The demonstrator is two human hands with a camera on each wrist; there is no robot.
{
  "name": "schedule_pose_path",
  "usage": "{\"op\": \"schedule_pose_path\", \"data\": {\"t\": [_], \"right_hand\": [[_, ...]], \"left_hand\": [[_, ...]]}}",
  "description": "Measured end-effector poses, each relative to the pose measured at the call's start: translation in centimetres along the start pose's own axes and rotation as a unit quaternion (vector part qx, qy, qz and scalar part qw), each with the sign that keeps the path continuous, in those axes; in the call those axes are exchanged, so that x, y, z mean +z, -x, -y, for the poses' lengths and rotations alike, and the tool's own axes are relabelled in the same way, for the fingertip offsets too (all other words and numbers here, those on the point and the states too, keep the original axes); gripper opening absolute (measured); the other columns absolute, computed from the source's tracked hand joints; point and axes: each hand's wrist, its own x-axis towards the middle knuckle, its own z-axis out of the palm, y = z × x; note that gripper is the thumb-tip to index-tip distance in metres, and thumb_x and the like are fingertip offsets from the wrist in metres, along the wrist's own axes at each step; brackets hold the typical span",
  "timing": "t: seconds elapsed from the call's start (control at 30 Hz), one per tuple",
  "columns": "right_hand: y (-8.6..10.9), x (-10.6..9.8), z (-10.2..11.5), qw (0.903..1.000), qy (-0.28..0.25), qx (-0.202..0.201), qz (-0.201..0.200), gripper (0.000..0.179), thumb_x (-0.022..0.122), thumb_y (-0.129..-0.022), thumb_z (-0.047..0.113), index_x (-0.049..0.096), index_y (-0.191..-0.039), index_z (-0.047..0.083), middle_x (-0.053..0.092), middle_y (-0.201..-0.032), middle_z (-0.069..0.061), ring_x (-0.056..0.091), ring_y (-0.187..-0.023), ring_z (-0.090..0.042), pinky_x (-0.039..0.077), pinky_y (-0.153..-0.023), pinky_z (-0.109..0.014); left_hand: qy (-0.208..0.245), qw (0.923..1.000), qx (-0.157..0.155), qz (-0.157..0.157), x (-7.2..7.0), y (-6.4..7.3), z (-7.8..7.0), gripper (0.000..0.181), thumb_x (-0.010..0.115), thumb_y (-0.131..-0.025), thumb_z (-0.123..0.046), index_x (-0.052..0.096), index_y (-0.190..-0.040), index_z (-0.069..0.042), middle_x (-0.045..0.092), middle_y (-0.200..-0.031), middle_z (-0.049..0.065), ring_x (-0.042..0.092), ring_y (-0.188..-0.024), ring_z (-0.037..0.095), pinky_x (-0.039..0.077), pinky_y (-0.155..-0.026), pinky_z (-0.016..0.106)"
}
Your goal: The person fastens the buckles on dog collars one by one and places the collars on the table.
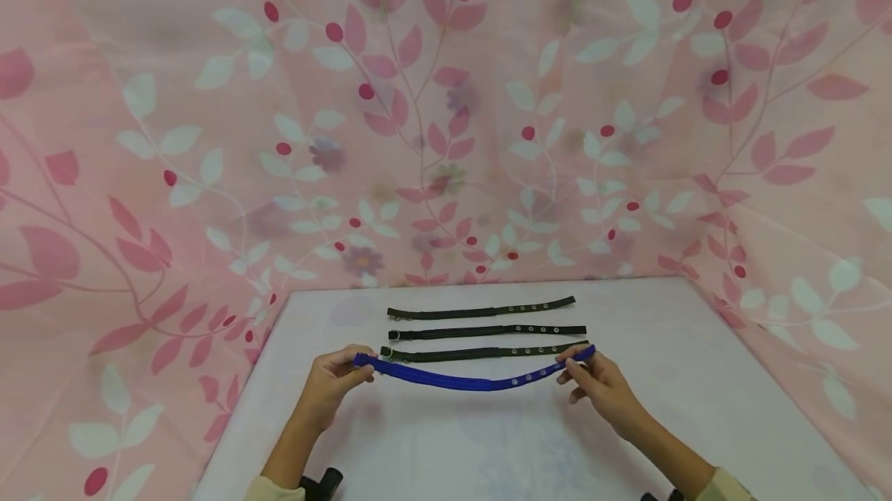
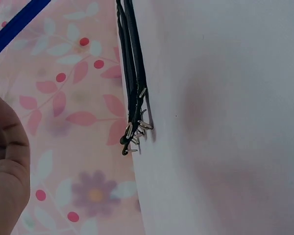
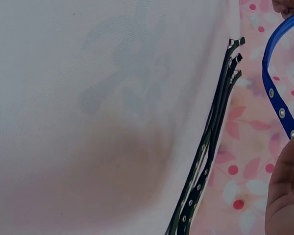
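Observation:
A blue collar [image 1: 446, 382] with a row of metal eyelets hangs in a shallow sag between both hands, raised over the table. My left hand [image 1: 331, 386] pinches its thicker end at the left. The eyelet end is pinched by my right hand [image 1: 601, 386] between thumb and fingers. In the right wrist view the blue collar [image 3: 279, 105] bends in a curve up from the thumb, its eyelets showing. Only part of the left hand [image 2: 9, 166] appears in the left wrist view, where a strip of the blue collar [image 2: 17, 29] crosses the upper corner.
Three dark collars lie roughly parallel on the white table [image 1: 446, 454] beyond the blue one: a far one [image 1: 453, 314], a middle one [image 1: 453, 333] and a near one [image 1: 453, 354]. Their buckles are at the left, eyelets at the right. Pink floral cloth [image 1: 446, 137] surrounds the table.

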Motion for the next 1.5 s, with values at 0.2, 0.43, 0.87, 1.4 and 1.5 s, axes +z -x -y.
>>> {"op": "schedule_pose_path", "data": {"t": [0.2, 0.43, 0.87, 1.4, 1.5], "right_hand": [[0.3, 0.2, -0.2, 0.9891, -0.086, -0.049, 0.109, 0.027, 0.029, -0.11, 0.023, 0.026, -0.124, 0.0, 0.066, -0.125, 0.001, 0.074, -0.088, -0.027, 0.06, -0.064, -0.043], [0.1, 0.6, 0.4, 0.9783, -0.139, -0.069, 0.137, 0.03, 0.023, -0.111, 0.027, 0.02, -0.136, 0.011, 0.062, -0.106, -0.01, 0.074, -0.083, -0.026, 0.06, -0.073, -0.045], [-0.1, 1.0, 2.4, 0.9855, -0.103, -0.071, 0.114, 0.048, 0.031, -0.11, 0.025, 0.031, -0.142, -0.01, 0.055, -0.103, -0.005, 0.065, -0.083, -0.013, 0.059, -0.074, -0.03], [-0.4, 1.8, 3.2, 0.9827, -0.134, -0.049, 0.118, 0.052, 0.029, -0.11, 0.032, 0.024, -0.148, -0.002, 0.055, -0.095, -0.005, 0.068, -0.072, -0.013, 0.06, -0.067, -0.034], [-0.4, 1.7, 3.1, 0.9819, -0.142, -0.049, 0.115, 0.056, 0.03, -0.11, 0.028, 0.017, -0.151, -0.008, 0.053, -0.1, -0.007, 0.068, -0.08, -0.012, 0.059, -0.074, -0.031]], "left_hand": [[0.108, 0.991, 0.005, 0.079, 0.7, 0.5, -0.1, 0.023, 0.044, -0.102, 0.005, 0.064, -0.107, -0.006, 0.074, -0.111, 0.007, 0.07, -0.075, 0.011, 0.056, -0.058, 0.021], [0.229, 0.9642, -0.002, 0.133, 2.0, 0.4, -0.8, 0.025, 0.03, -0.108, -0.01, 0.054, -0.111, -0.007, 0.074, -0.106, 0.009, 0.075, -0.081, 0.019, 0.059, -0.068, 0.031], [0.336, 0.9367, 0.024, 0.097, 2.8, -0.2, -1.3, 0.043, 0.02, -0.109, -0.004, 0.062, -0.115, -0.002, 0.073, -0.108, 0.009, 0.075, -0.087, 0.017, 0.059, -0.079, 0.031], [0.241, 0.9701, -0.027, 0.018, 4.0, -0.8, -2.3, 0.038, 0.027, -0.11, -0.026, 0.036, -0.143, -0.009, 0.068, -0.114, 0.008, 0.074, -0.083, 0.018, 0.06, -0.067, 0.03], [0.26, 0.9647, -0.029, 0.029, 4.0, -0.8, -2.4, 0.042, 0.024, -0.11, -0.027, 0.029, -0.149, -0.01, 0.066, -0.118, 0.009, 0.073, -0.087, 0.019, 0.06, -0.073, 0.031]]}}
